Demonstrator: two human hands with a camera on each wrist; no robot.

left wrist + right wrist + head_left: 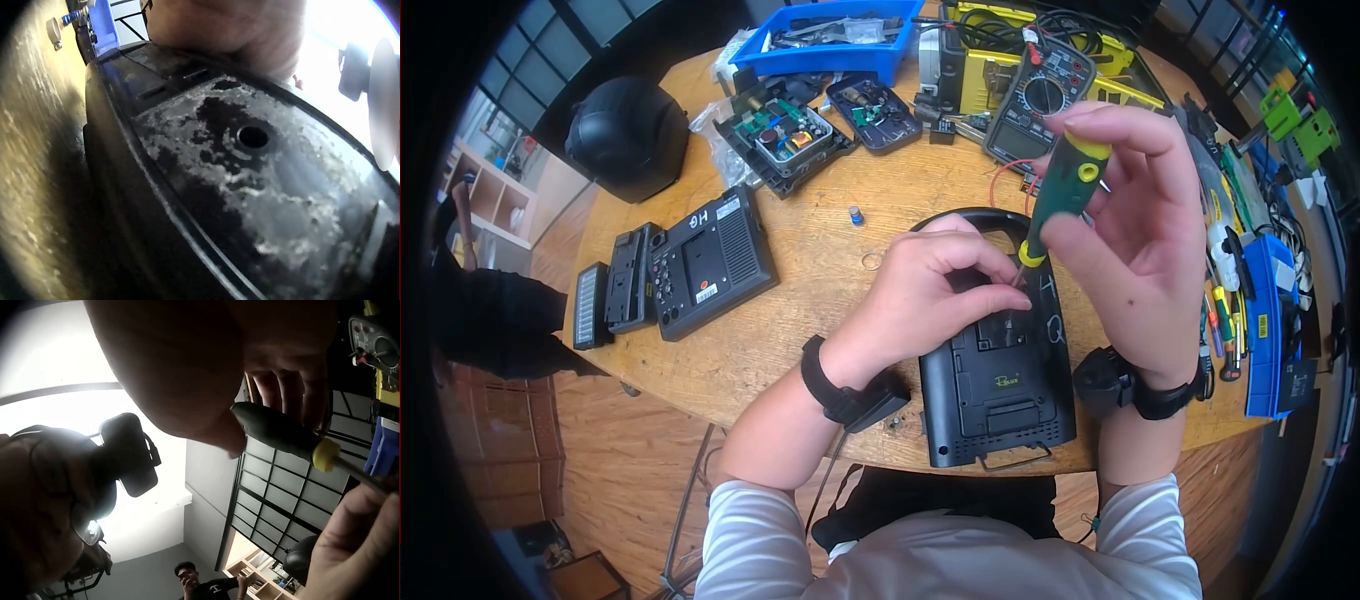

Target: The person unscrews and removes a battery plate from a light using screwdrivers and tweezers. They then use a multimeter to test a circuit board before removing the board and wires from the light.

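A black electronic device with a carry handle lies on the table, its back side up, white letters marked on its right edge. My right hand holds a green and yellow screwdriver nearly upright over it, index finger on the yellow cap and thumb against the handle. In the right wrist view the screwdriver shows its metal shaft running to the left hand. My left hand pinches the shaft low down with thumb and forefinger, close over the device. Those fingertips hide the tip. The left wrist view shows the device's scuffed surface with a round hole.
Left on the table lie another black device and a black battery-like block. Opened housings with circuit boards, a blue bin and a multimeter stand behind. Small tools lie at right.
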